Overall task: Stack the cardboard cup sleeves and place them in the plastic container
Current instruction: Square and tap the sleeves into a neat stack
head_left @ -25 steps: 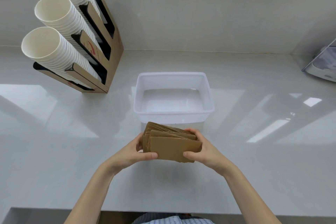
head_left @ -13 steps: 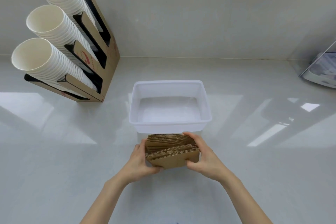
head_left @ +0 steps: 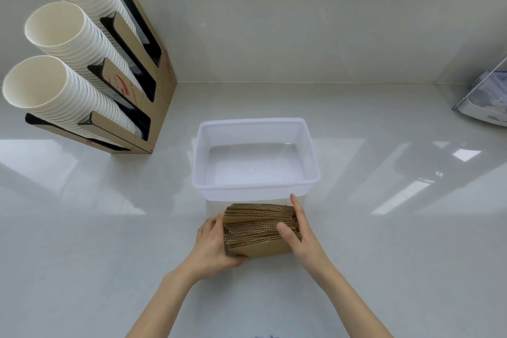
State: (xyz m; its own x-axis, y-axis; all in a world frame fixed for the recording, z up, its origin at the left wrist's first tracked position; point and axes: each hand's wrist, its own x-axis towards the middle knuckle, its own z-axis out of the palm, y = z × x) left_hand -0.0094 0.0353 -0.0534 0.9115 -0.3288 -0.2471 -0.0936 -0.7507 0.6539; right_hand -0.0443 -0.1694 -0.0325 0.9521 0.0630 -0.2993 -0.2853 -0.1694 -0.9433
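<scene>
A bundle of brown corrugated cardboard cup sleeves (head_left: 258, 223) stands on edge on the white counter, just in front of the plastic container (head_left: 256, 186). The container is white, translucent, rectangular and has nothing inside. My left hand (head_left: 212, 244) presses the bundle's left end, thumb under its near face. My right hand (head_left: 300, 233) holds the right end, fingers straight along the side and thumb resting on the top edges. The sleeves' corrugated edges face up, nearly flush.
A cardboard cup dispenser (head_left: 142, 96) with three slanted stacks of white paper cups (head_left: 57, 85) stands at the back left. A clear-lidded object (head_left: 485, 101) sits at the far right edge. A low wall runs behind the counter.
The bundle has come down from the air onto the counter, tipped so its edges face up. Both hands shifted to its ends and squared the sleeves together.
</scene>
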